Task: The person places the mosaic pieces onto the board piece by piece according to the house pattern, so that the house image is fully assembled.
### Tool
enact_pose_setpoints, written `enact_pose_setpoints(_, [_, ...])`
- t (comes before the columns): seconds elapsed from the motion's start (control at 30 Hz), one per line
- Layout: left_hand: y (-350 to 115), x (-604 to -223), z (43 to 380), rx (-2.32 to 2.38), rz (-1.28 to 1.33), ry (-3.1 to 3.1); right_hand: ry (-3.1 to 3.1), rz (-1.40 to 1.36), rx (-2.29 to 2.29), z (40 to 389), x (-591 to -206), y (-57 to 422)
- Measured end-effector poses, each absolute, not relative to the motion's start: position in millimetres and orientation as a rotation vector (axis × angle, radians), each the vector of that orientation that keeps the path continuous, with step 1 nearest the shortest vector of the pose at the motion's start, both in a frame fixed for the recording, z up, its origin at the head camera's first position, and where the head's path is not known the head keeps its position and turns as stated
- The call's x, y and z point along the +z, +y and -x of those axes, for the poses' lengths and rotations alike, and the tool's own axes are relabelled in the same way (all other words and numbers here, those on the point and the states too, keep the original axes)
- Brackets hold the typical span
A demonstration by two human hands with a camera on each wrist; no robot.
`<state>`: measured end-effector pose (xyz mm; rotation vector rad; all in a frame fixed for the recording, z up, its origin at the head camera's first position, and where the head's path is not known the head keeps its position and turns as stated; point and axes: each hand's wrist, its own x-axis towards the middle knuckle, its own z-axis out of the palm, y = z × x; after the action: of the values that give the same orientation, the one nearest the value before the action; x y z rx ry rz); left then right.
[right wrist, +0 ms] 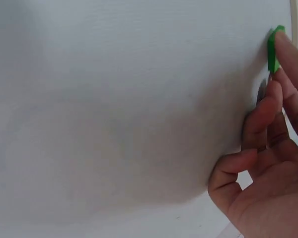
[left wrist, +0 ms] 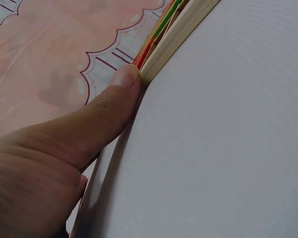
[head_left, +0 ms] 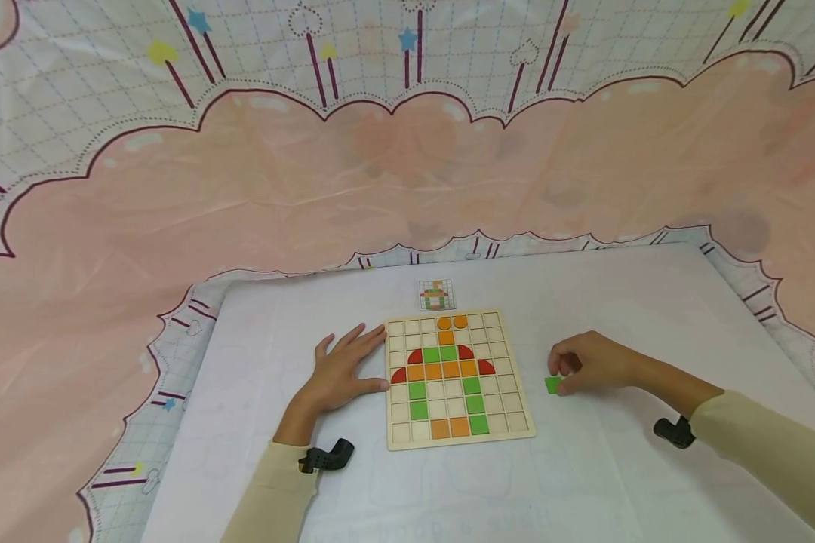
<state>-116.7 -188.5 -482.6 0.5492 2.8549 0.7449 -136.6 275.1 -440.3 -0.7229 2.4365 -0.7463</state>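
A square wooden grid board (head_left: 509,400) lies on the white table, with green and orange squares, orange discs and red quarter-round pieces set in its cells. My left hand (head_left: 339,375) is spread at the board's left edge, thumb and fingertips right at the rim. In the left wrist view the thumb (left wrist: 114,99) meets the board's wooden side (left wrist: 174,37). To the right of the board, my right hand (head_left: 594,360) pinches a green square tile (head_left: 552,385) between thumb and fingers. The right wrist view shows this green tile (right wrist: 275,49) tilted up, partly covered by the thumb.
A small picture card (head_left: 437,295) with a similar coloured pattern lies just beyond the board's far edge. White cloth covers the table (head_left: 278,317). A pink patterned sheet (head_left: 407,173) rises behind it. Each wrist carries a black camera mount (head_left: 329,455).
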Motion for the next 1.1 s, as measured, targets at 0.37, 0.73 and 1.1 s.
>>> enact_pose_setpoints(0.37, [-188, -482, 116, 0.758, -0.541, 2.856, 2.371, 0.764, -0.682, 147, -438, 258])
enact_pose_setpoints(0.73, [-189, -483, 117, 0.752, -0.530, 2.849, 2.280, 0.765, -0.884, 160, -431, 225])
enact_pose_setpoints(1.1, [-189, -482, 117, 0.752, -0.536, 2.846, 2.155, 0.740, -1.046, 150, -435, 158])
